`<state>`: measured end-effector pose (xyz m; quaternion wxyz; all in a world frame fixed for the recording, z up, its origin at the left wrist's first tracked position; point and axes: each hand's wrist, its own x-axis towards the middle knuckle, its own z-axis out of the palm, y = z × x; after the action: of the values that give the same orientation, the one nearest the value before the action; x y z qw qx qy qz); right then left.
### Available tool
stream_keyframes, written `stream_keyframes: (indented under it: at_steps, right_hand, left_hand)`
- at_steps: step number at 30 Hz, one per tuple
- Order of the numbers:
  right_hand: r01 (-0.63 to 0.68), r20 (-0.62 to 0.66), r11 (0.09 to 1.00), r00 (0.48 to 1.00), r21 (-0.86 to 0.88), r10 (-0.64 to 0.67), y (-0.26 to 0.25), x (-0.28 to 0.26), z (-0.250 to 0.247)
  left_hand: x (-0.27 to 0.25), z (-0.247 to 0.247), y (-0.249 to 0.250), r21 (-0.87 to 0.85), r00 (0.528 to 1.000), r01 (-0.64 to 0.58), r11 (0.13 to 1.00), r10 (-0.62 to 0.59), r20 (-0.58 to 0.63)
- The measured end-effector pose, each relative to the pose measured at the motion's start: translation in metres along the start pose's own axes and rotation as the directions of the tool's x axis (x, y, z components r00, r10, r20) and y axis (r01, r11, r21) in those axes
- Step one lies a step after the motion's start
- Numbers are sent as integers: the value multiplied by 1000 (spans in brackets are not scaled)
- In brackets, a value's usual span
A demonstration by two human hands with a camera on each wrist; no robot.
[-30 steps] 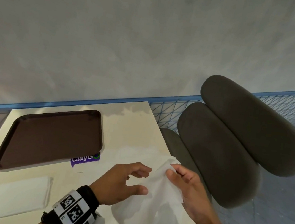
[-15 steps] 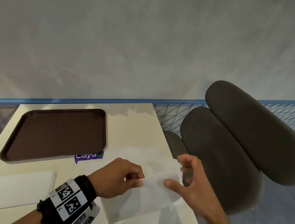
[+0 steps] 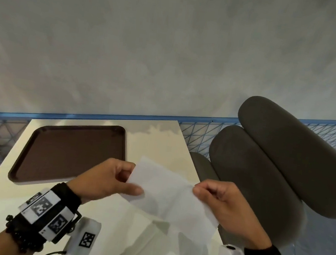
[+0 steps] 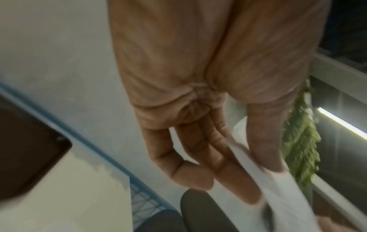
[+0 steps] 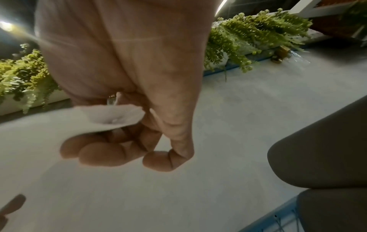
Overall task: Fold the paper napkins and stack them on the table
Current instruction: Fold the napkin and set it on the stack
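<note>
Head view: left hand (image 3: 109, 180) and right hand (image 3: 222, 204) each pinch the napkin (image 3: 170, 197), now lifted and stretched flat above the table (image 3: 160, 145), no longer bunched; probably ready for folding.

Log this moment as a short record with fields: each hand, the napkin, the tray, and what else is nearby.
left hand: pinches the napkin's left edge
right hand: pinches the napkin's right edge
paper napkin: white, stretched open between both hands, held above the table
table: cream top
tray: brown, nothing on it, on the table's far left part
chair: dark grey, padded, right of the table
fold: not yet made on this napkin
</note>
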<state>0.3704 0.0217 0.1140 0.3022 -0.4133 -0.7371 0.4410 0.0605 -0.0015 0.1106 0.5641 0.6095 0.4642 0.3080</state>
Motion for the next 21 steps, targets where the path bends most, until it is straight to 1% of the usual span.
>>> stream_keyframes:
  at_steps: [2, 4, 5, 6, 8, 10, 12, 15, 17, 19, 20, 21]
  right_hand:
    - [-34, 5, 997, 999, 74, 34, -3, 1, 0]
    - [-87, 78, 987, 994, 138, 76, -5, 2, 2]
    - [-116, 126, 981, 987, 153, 97, -6, 2, 3]
    - [-125, 162, 984, 981, 130, 103, -7, 3, 6]
    - [-79, 173, 997, 982, 17, 75, -6, 7, 13]
    - [-6, 126, 999, 992, -36, 11, -2, 11, 22]
    - [48, 53, 998, 998, -37, -47, 2, 14, 26]
    - [70, 14, 997, 997, -40, -70, 2, 15, 25]
    - [76, 47, 997, 996, -34, -75, -1, 14, 23]
    - [90, 106, 995, 991, -40, -85, -6, 14, 22]
    - [104, 136, 993, 986, -49, -96, -7, 14, 22]
    - [119, 159, 991, 981, -60, -108, -9, 14, 22]
  left_hand:
    - [1, 3, -2, -171, 997, 5, 985, -17, -73]
    - [6, 10, -3, -225, 994, -14, 974, -11, -108]
    - [7, 14, -2, -229, 993, -22, 973, -5, -118]
    - [9, 15, -2, -230, 992, -24, 973, -4, -123]
    - [11, 17, -1, -235, 994, -21, 972, -4, -105]
    - [11, 18, 1, -218, 996, -15, 976, -6, -92]
    - [9, 18, 3, -190, 995, -19, 982, 0, -99]
    - [5, 15, 7, -131, 994, -27, 991, 12, -111]
    - [1, 14, 14, -131, 995, -36, 991, 24, -92]
    - [-1, 14, 23, -159, 998, -38, 987, 31, -46]
    - [0, 14, 28, -142, 999, -42, 989, 38, -34]
    - [1, 16, 33, -86, 998, -51, 995, 48, -38]
